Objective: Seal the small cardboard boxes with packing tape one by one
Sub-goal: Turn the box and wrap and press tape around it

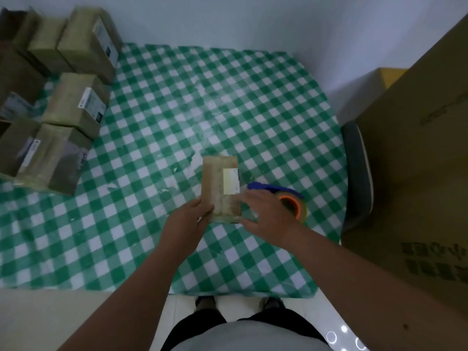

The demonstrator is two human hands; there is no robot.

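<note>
Hands clamped the small brown cardboard box (219,188): left hand (195,214) steadied, right hand (263,214) smoothed tape; clear tape roll (291,202) at three o'clock.

Small home packing station, bench (177,102) covered in green-and-white checked cloth against plain white walls, stacked taped cardboard boxes (76,107) with shipping labels, large carton (415,160), tape dispenser (283,196), chair (359,173) alongside
</note>
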